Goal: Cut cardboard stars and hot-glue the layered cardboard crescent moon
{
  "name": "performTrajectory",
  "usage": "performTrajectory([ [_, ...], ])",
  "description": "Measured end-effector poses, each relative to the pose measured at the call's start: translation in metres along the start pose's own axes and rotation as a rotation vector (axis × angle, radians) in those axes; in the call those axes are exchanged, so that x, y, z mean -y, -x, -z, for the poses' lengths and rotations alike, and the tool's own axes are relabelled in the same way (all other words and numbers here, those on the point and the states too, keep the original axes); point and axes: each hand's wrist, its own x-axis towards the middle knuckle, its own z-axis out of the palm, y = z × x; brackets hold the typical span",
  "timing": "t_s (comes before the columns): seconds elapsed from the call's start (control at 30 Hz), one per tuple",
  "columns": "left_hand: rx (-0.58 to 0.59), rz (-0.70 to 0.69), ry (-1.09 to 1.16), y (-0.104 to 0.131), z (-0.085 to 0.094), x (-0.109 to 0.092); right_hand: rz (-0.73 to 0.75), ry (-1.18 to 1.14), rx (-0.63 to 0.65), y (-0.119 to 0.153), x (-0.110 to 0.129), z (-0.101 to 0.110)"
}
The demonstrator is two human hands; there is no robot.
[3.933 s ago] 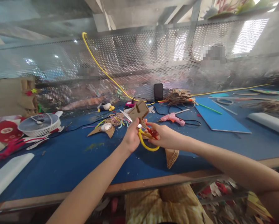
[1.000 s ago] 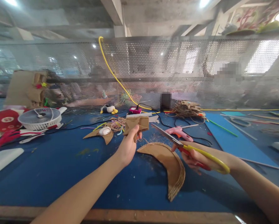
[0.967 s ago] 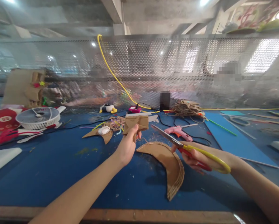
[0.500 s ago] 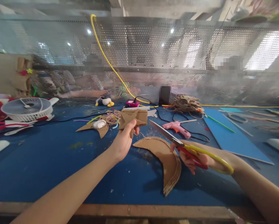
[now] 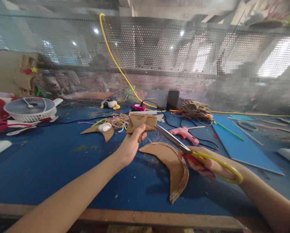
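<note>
Between thumb and fingers, my left hand [image 5: 130, 144] pinches a small folded piece of brown cardboard [image 5: 145, 122] above the table. My right hand [image 5: 203, 165] is closed around the yellow and red handles of a pair of scissors [image 5: 172, 139]. The blades point up and left, their tips close to the cardboard's right edge; I cannot tell if they touch. Beneath the scissors lies a crescent-shaped cardboard piece [image 5: 170, 160] with layered edges, flat on the blue table.
A pink glue gun [image 5: 185, 134] lies behind the scissors, by a blue board [image 5: 244, 145]. A bundle of twine [image 5: 195, 110] sits at the back. Left are a cardboard scrap with a white roll [image 5: 105, 127] and a white fan-like basket [image 5: 30, 111]. A perforated metal screen [image 5: 150, 55] stands behind.
The scissors have closed further, with the red handle drawn nearer the yellow one. The cardboard in my left hand has shifted slightly right, close to the blade tips.
</note>
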Motion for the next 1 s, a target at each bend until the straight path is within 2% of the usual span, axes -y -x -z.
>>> performTrajectory([
  [0.3,0.039,-0.015,-0.065,-0.0002,0.0071,0.0076,-0.009,0.001,0.016,0.0001,-0.0025,0.0005],
  [0.6,-0.02,0.045,-0.013,0.0026,0.0031,0.0046,-0.046,0.007,0.014,0.0011,-0.0069,0.0043],
  [0.8,-0.036,0.102,-0.008,0.0045,0.0026,0.0023,-0.02,0.005,0.03,0.0014,-0.0013,0.0024],
  [0.93,-0.031,0.03,-0.056,0.0019,0.0051,0.004,-0.006,0.062,0.002,0.0024,0.0026,0.0026],
  [1.0,-0.029,-0.034,-0.07,0.0001,0.0057,0.0033,0.048,0.148,-0.06,0.0026,0.003,0.0039],
])
